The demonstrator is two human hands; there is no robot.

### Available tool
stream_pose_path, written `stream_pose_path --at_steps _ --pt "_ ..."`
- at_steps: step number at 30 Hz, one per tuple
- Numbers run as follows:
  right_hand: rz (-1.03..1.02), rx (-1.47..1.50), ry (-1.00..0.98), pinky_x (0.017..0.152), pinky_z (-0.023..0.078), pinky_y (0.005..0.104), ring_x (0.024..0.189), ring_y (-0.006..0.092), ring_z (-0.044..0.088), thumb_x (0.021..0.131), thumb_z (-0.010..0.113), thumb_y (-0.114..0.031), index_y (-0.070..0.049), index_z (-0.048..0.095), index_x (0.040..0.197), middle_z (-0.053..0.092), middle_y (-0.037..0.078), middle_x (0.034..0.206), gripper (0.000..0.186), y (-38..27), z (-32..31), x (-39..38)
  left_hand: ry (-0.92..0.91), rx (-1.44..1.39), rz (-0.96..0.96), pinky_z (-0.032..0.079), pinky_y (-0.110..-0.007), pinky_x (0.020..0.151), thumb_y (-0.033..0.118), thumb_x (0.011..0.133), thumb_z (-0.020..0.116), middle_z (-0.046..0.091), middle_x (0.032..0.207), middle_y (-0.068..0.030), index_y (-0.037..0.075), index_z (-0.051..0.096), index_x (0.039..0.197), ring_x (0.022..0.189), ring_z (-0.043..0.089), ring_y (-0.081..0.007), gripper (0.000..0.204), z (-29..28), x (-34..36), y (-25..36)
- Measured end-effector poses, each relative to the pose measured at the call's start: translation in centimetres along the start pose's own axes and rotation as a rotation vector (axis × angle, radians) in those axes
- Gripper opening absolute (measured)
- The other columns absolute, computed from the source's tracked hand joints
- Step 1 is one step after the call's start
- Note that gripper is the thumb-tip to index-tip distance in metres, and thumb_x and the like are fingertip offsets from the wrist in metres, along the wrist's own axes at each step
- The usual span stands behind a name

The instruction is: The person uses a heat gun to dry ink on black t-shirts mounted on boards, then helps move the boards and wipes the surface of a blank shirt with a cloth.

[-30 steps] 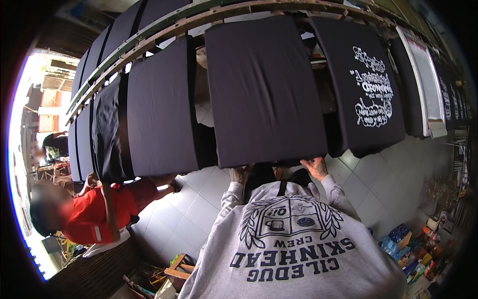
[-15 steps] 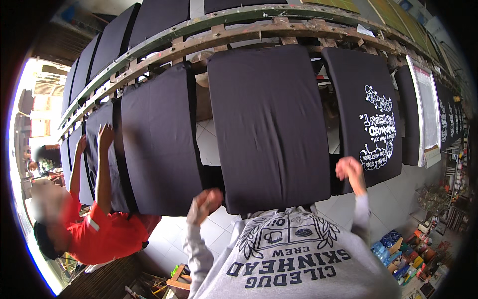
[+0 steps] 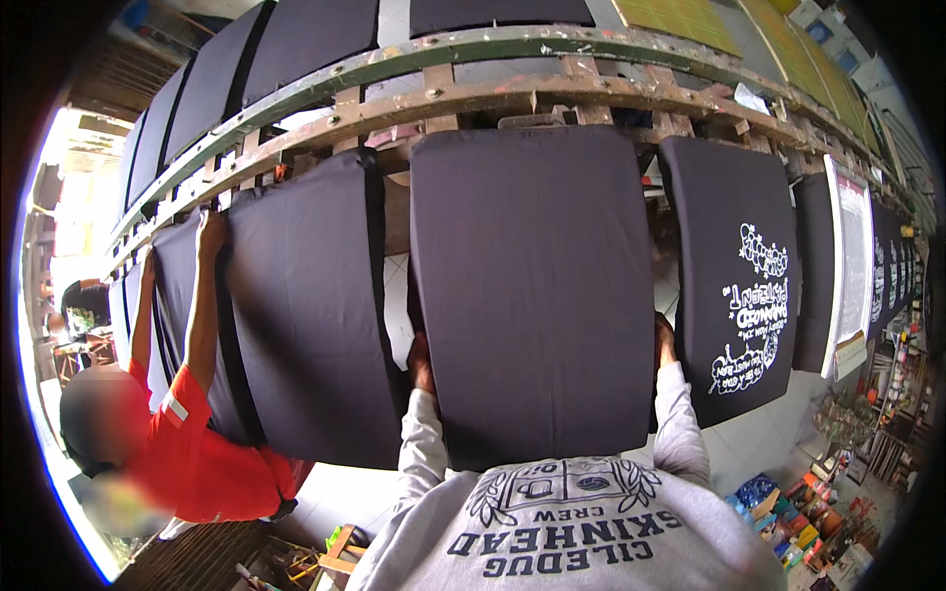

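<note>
Your hands (image 3: 422, 364): two
Black-covered board (image 3: 537, 295) between your hands: one
Long rails (image 3: 483, 96) before you: two
White-framed screen (image 3: 849, 261) at your right: one
People (image 3: 217, 483) to your left: two

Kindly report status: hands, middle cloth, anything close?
Left hand, right hand at opposite sides of middle cloth. Cloth spread, mostly smooth. Printed cloth near right hand.

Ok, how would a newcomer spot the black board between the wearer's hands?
Below the middle of the long brown rail is a large cloth-covered black board. The left hand is at its left edge, the right hand at its right. Unlike the right neighbour with white print, it is plain; only it has a grey sleeve at each side.
</note>
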State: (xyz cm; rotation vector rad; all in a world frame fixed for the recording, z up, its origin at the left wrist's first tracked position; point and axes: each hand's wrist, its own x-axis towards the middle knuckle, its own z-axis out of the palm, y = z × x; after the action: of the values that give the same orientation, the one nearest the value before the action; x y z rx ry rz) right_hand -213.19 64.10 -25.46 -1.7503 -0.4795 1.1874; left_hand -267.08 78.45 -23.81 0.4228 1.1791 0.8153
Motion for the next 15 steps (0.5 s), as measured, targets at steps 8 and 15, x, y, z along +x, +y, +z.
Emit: stream_pose_path --at_steps 8,15 --pt "0.098 -0.201 0.144 0.119 0.03 0.041 0.145 0.0273 0.037 0.097 0.049 -0.066 -0.005 0.044 0.151 0.041 0.016 0.156 0.082 -17.9 7.3 10.9 0.084 0.665 0.129 0.035 -0.038 0.115 0.051 0.106 0.042 0.053 0.148 -0.0158 0.002 0.05 0.147 0.137 0.048 -0.0272 0.064 5.7 8.2 11.5" --pt "-0.22 -0.484 0.206 0.072 0.045 0.0344 0.077 0.0174 0.055 0.086 0.074 -0.05 -0.007 0.061 0.081 0.06 0.004 0.079 0.046 -31.7 15.8 25.4 0.448 0.803 0.435 0.05 -0.028 0.081 0.054 0.088 0.074 0.074 0.089 -0.0057 0.004 0.076 0.109 0.085 0.065 -0.0126 0.054 20.0 21.5 26.8"
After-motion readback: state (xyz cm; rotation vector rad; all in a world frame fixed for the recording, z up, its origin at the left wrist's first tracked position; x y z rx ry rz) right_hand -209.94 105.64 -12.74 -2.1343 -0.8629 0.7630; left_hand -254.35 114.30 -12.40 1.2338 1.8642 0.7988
